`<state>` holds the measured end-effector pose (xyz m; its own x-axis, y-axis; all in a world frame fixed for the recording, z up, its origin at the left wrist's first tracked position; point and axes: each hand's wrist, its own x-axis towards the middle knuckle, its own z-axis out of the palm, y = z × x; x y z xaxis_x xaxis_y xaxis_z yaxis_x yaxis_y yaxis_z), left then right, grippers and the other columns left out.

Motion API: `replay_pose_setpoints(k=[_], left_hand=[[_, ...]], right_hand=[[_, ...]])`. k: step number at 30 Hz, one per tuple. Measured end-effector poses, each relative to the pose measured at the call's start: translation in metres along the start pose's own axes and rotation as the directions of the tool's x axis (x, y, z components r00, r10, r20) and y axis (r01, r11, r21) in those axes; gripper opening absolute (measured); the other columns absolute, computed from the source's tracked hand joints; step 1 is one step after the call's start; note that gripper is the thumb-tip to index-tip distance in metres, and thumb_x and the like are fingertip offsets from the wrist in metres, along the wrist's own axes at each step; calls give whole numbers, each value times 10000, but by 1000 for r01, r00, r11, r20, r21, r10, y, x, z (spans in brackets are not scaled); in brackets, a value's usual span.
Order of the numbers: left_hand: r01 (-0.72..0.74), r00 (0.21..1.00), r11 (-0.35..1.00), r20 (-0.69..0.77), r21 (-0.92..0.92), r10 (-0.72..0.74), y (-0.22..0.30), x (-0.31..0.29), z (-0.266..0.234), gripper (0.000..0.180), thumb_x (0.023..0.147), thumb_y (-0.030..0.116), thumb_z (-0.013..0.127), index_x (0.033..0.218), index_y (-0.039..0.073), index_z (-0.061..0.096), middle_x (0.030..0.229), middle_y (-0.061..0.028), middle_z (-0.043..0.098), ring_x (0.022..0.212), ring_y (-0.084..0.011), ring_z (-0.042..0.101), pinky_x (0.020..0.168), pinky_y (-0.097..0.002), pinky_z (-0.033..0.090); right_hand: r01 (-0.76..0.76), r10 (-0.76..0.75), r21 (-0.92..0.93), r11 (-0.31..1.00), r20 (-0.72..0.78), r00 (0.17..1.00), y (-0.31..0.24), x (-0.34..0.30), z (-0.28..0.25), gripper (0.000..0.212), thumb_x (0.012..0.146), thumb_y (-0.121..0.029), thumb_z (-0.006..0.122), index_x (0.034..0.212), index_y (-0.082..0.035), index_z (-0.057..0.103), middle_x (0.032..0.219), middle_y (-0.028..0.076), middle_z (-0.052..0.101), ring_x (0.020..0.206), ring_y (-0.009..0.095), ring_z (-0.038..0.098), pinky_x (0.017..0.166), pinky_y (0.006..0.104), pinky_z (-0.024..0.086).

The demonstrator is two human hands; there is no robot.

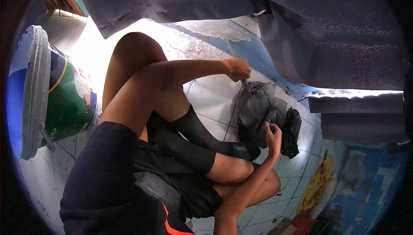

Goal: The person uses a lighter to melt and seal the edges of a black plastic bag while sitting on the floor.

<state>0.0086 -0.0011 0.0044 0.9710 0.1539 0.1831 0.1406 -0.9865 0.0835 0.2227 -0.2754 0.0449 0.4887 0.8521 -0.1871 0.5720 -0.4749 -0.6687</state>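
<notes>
While a crumpled black rubbery sheet lies on the white tiled floor, it is pinched by the right hand; a thin tool is gripped in the fisted left hand, work seemingly unfinished.

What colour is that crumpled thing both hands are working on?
The crumpled material is dark grey to black, seen in the head view.

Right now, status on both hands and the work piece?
Left hand gripping thin tool handle at dark bundle. Right hand on bundle's lower edge. Socked foot against it.
</notes>
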Motion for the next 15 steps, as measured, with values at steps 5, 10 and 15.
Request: replay_pose_setpoints(k=[5,10,15], left_hand=[[-4,1000,1000,31,3,4,0,-5,4,109,632,107,666,735,73,680,746,-130,663,731,-335,662,602,-437,528],[41,998,999,45,-3,-41,3,-3,1,125,603,104,668,722,67,674,742,-136,660,727,-351,658,601,-445,525],[39,999,999,30,-8,-39,5,-8,-2,130,574,118,674,688,56,668,712,-148,652,701,-363,652,592,-457,518]], right_hand=[[-22,22,-34,999,12,1000,13,5,0,353,894,-311,639,940,39,647,809,93,617,759,166,550,710,314,413],[-11,10,-69,998,-11,1000,19,4,-2,356,903,-317,636,943,37,643,745,27,588,649,85,487,565,255,388],[-25,22,-60,998,-43,999,12,-5,-2,357,901,-314,637,938,41,645,751,42,604,684,101,509,622,275,419]])
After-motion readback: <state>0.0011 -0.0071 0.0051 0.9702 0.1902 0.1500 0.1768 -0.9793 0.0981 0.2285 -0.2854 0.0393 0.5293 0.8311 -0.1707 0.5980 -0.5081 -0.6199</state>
